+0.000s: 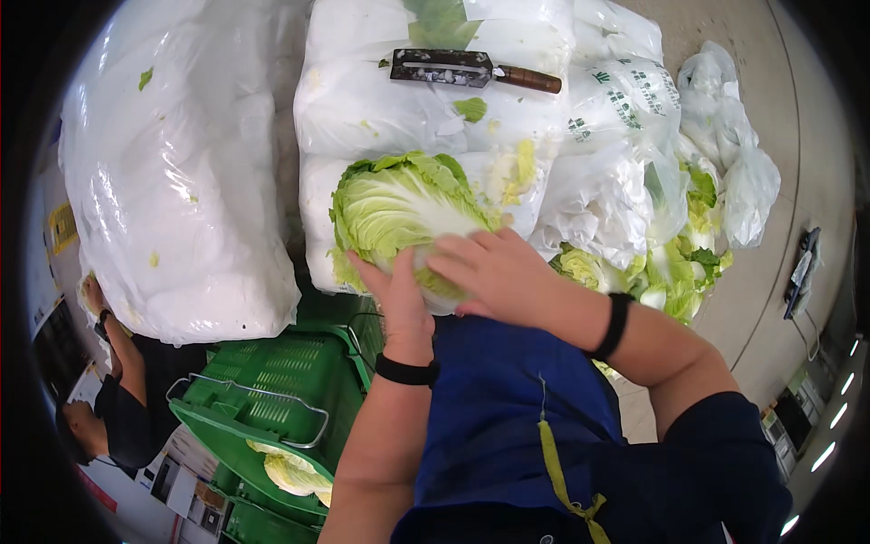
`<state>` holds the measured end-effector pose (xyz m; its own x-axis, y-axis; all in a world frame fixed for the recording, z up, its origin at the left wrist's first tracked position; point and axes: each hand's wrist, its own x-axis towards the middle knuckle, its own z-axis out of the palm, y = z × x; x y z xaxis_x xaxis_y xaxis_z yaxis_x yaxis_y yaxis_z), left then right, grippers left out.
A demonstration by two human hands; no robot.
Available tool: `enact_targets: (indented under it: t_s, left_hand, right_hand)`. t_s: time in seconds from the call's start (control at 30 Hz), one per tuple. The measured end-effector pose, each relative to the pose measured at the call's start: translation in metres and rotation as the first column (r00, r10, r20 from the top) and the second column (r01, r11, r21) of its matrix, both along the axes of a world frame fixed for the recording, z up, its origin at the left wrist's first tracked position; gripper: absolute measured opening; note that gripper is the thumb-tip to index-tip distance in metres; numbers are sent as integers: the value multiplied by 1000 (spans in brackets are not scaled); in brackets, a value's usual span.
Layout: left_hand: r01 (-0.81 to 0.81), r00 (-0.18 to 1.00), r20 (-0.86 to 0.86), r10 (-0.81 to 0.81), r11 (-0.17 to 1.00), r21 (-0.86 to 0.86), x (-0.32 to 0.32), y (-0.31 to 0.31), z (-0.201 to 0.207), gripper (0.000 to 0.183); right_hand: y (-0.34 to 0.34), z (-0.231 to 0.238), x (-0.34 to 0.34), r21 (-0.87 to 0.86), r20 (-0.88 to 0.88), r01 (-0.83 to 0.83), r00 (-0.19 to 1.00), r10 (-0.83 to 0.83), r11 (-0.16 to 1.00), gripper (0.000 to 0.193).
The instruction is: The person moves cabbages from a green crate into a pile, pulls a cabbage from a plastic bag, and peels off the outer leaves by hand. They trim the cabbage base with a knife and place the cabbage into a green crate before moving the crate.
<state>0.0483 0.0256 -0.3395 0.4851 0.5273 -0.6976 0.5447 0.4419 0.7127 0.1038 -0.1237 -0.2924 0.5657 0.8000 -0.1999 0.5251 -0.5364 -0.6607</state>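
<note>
A napa cabbage (403, 204) with pale green outer leaves and a white rib lies on its side on white plastic-wrapped stacks, right in front of me. My left hand (399, 295) presses against its near side, thumb and fingers apart around it. My right hand (494, 272) grips the stem end, fingers bent over the lower right part of the head; some fingertips are hidden against it. Beyond the cabbage a cleaver (444, 69) with a dark, wet blade and wooden handle rests on the plastic, touched by neither hand.
A green crate (263, 376) with a wire handle stands lower left, another cabbage (292, 473) beside it. Loose leaves (675, 276) and plastic bags (725, 136) lie at the right. Another person (127, 390) touches the large wrapped bundle (172, 199) at the left.
</note>
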Motion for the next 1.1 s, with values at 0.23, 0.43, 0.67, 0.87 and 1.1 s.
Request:
enact_targets:
  t_s: [0.23,0.43,0.67,0.87,1.1]
  left_hand:
    - [-30,999,40,28,998,58,-1,-2,-11,89]
    - [7,999,-41,-2,993,117,5,-7,-5,83]
    - [32,998,-60,-20,979,202,7,-9,-11,89]
    - [-3,1000,7,2,989,150,9,-7,-10,86]
    - [-101,995,16,101,995,-4,17,-11,6,86]
  right_hand:
    - [2,-20,-1,-49,43,68,997,-66,996,63]
    - [10,-22,16,-145,65,-32,997,42,989,52]
    - [-23,-46,-16,-157,-30,-62,998,58,986,25]
    - [-65,-39,-72,-354,-391,-519,838,380,778,9]
    - [-29,-13,-37,151,-77,149,987,-139,977,29]
